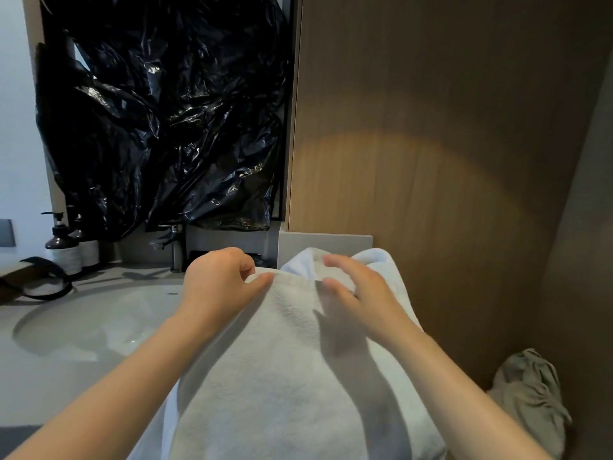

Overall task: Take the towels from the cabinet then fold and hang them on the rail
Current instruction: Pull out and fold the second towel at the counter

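Observation:
A white towel (285,370) lies spread on the vanity counter to the right of the sink, running from the back wall toward me. My left hand (219,280) pinches the towel's far left corner between thumb and curled fingers. My right hand (355,287) hovers over the far right part of the towel, where the cloth bunches up, with its fingers spread and slightly bent; it holds nothing that I can see. No rail and no cabinet interior are in view.
A round white sink (96,323) sits at the left with a dark faucet (175,247) behind it. Two pump bottles (64,247) stand at the far left. Black plastic sheeting (166,111) covers the mirror. A wooden panel (431,144) rises at the right; a grey cloth (530,393) lies low right.

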`<state>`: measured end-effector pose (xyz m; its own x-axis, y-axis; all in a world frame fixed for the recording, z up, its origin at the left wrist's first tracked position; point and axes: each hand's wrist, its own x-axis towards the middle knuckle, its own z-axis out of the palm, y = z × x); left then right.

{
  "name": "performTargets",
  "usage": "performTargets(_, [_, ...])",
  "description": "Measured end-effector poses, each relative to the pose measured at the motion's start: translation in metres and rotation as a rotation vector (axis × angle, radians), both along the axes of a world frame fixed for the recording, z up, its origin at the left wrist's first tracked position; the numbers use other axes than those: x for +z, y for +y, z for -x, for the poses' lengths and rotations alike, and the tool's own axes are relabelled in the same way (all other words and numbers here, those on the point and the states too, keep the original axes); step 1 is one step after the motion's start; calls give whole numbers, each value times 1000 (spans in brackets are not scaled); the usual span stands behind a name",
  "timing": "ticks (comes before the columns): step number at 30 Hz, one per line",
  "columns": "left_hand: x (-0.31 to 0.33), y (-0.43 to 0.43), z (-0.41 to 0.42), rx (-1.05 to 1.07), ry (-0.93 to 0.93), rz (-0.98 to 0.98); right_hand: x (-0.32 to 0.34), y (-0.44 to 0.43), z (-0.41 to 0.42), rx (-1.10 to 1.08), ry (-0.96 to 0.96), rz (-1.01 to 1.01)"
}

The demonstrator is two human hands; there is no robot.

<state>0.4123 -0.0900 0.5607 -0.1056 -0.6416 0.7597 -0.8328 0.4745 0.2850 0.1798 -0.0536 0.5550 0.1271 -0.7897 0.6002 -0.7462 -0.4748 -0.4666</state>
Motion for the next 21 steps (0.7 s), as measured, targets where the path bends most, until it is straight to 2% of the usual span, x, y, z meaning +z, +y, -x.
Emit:
performTargets(3, [0, 4, 0, -7, -49, 50, -9, -10, -31, 121, -30, -41])
performTargets(5, [0, 6, 0, -10, -67, 74, -18, -19, -42, 113, -36, -45])
performTargets(7, [0, 9, 1, -9, -101, 74, -29, -25, -51, 56, -96, 40])
performTargets(10, [-4, 16, -1, 3, -191, -12, -49, -29, -62, -34, -256, 171])
performTargets(13, [-10, 27, -14, -40, -231, -139, -69, -33, -64, -77, -389, 159])
performTargets(16, [-15, 40, -31, -147, -223, -186, -81, -36, -63, -78, -437, 131])
performTargets(21, [-25, 47, -44, -330, -26, -120, -87, -39, -63, -83, -425, 154])
